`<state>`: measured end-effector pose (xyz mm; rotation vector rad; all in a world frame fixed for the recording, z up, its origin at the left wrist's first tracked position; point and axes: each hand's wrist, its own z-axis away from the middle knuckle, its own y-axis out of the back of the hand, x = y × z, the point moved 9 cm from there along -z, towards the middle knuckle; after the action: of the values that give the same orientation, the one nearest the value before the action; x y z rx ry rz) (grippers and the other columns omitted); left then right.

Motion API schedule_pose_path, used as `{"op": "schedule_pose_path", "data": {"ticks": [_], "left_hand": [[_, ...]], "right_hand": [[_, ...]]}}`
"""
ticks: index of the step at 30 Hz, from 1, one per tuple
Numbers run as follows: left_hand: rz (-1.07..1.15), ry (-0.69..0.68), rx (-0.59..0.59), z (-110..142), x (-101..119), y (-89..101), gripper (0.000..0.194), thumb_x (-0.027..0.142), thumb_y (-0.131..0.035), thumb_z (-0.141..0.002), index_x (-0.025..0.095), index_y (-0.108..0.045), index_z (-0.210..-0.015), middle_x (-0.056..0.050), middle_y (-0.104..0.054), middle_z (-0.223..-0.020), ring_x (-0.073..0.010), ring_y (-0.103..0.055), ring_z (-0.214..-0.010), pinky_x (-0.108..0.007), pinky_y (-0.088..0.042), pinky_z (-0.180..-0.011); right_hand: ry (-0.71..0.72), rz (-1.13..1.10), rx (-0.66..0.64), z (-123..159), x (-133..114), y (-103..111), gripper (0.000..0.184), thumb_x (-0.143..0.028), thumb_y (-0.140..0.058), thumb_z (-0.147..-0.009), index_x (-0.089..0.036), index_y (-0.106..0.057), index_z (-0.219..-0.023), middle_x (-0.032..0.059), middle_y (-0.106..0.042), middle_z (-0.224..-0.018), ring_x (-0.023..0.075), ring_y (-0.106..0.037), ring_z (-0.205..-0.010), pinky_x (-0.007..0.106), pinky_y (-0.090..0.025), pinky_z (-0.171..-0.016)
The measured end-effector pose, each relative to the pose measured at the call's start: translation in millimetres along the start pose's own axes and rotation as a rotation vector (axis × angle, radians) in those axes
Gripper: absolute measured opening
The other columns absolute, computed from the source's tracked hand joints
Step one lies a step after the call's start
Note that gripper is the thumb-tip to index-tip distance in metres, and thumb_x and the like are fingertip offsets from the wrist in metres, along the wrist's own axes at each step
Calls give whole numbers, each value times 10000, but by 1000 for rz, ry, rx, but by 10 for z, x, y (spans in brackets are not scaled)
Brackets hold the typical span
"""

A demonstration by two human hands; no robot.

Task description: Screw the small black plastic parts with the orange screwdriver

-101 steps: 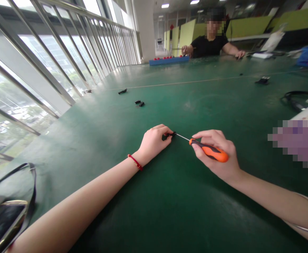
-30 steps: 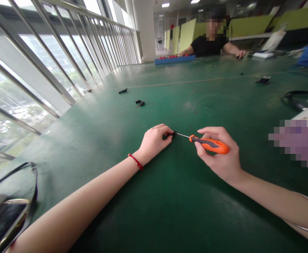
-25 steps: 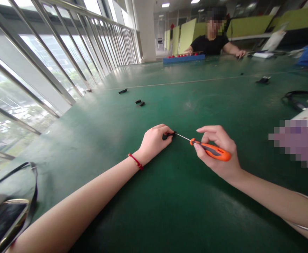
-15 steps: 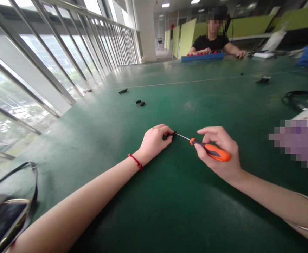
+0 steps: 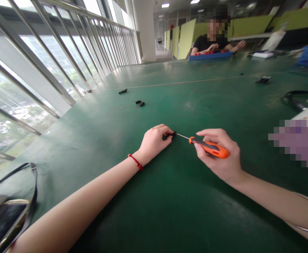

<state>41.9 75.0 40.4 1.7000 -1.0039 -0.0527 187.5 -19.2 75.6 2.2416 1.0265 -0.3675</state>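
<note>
My left hand (image 5: 156, 140) rests on the green table (image 5: 154, 211), thumb and fingers closed round a small black part (image 5: 173, 134). Most of that part is hidden by the fingers, and its exact kind does not show. My right hand (image 5: 222, 151) holds a screwdriver (image 5: 211, 148) with an orange and dark grey handle, gripped between thumb and fingers while the index finger is raised off it. The thin metal shaft points left, and its tip meets the black part's right end.
Small black pieces (image 5: 140, 103) lie beyond my left hand, another (image 5: 122, 91) farther left. A phone (image 5: 7, 221) is at lower left. Across the table a person (image 5: 209, 42) sits behind a blue tray (image 5: 210, 56) with red pieces. A black cable (image 5: 296, 100) is at right.
The screwdriver handle has turned and tilted slightly in my right hand; its tip stays at the black part. My left hand is still. The blue tray has slid right across the far side.
</note>
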Motion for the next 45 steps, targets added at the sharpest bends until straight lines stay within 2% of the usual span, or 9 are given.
{"op": "schedule_pose_path", "data": {"ticks": [3, 8, 12, 17, 22, 26, 31, 41, 45], "left_hand": [[2, 0, -2, 0, 2, 1, 152, 178, -551, -794, 191, -678, -875, -17, -678, -931, -150, -628, -804, -262, -512, -763], [5, 1, -2, 3, 1, -4, 153, 178, -557, -794, 190, -681, -883, -19, -677, -923, -148, -628, -801, -260, -513, -759], [0, -1, 0, 4, 4, -6, 153, 171, -556, -792, 186, -679, -881, -19, -676, -918, -148, -625, -802, -259, -508, -760], [4, 7, -3, 0, 6, -1, 150, 177, -559, -791, 186, -681, -878, -20, -676, -911, -149, -625, -799, -261, -507, -757], [1, 0, 1, 1, 9, 5, 145, 176, -555, -794, 188, -676, -874, -21, -678, -920, -151, -627, -801, -264, -508, -760], [-2, 1, -4, 2, 9, 3, 145, 180, -557, -794, 188, -676, -878, -23, -676, -916, -153, -626, -805, -266, -509, -764], [-1, 3, -1, 1, 15, 7, 140, 172, -561, -789, 188, -673, -870, -22, -677, -914, -151, -627, -803, -264, -511, -761], [-10, -8, -4, -1, 10, -5, 144, 181, -554, -794, 188, -670, -878, -23, -675, -916, -151, -625, -805, -264, -508, -759], [-7, -4, -1, -4, 3, -4, 148, 183, -553, -791, 193, -672, -878, -22, -675, -911, -153, -628, -806, -263, -510, -759]], "right_hand": [[-44, -23, 44, 1, 47, 33, 322, -216, -644, -724, -236, -547, -1031, 2, -592, -762, 175, -586, -713, 352, -490, -708], [18, 11, -70, -20, -31, -67, 126, -200, -604, -767, -247, -572, -879, -64, -552, -555, 118, -524, -510, 339, -468, -703], [-46, -14, 35, -11, 39, 23, 305, -210, -644, -725, -238, -560, -1016, 6, -618, -779, 170, -599, -704, 339, -488, -700], [-2, 12, -60, -9, 13, -57, 175, -208, -622, -756, -244, -569, -919, -55, -537, -567, 140, -537, -556, 357, -474, -712], [-20, -40, 61, -11, 35, 43, 385, -217, -664, -708, -241, -527, -1068, 23, -596, -843, 188, -592, -754, 364, -493, -711], [-5, 7, -62, -14, 8, -62, 199, -229, -630, -760, -248, -560, -945, -62, -522, -549, 148, -536, -571, 381, -470, -749], [-49, -25, 50, -14, 57, 32, 322, -225, -647, -731, -238, -550, -1038, 10, -614, -789, 179, -596, -739, 342, -495, -703], [-65, -20, -16, -19, 49, -25, 288, -226, -639, -737, -237, -558, -1013, -17, -588, -698, 165, -583, -668, 341, -483, -694], [-41, 1, -91, -22, 19, -89, 106, -235, -610, -775, -252, -573, -872, -54, -561, -550, 152, -559, -581, 353, -471, -724]]}}
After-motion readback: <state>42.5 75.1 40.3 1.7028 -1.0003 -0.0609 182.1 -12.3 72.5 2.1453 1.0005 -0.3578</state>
